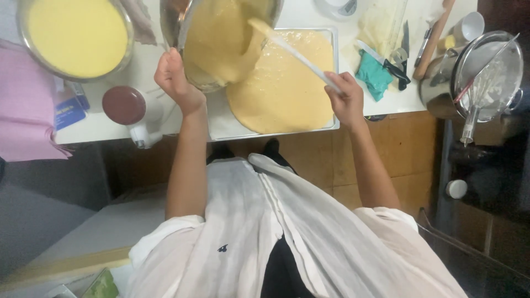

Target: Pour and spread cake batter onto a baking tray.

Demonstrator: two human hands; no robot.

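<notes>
Left hand (pixel 175 77) grips tilted bowl (pixel 221 38) rim, right hand (pixel 345 99) clenches spatula (pixel 287 47) angled up-left into batter, tray (pixel 331 77) between hands.

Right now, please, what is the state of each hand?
Left hand: closed on the rim of the tilted metal mixing bowl of yellow batter.
Right hand: closed on the white spatula.

Left hand (pixel 175 77) grips the rim of a tilted metal mixing bowl (pixel 221 38), batter (pixel 284 88) pouring into the baking tray (pixel 331 77) below. Right hand (pixel 345 99) holds a white spatula (pixel 292 52) reaching into the bowl. Another bowl of yellow batter (pixel 77 36) sits far left, whisk bowl (pixel 488 74) right.
</notes>
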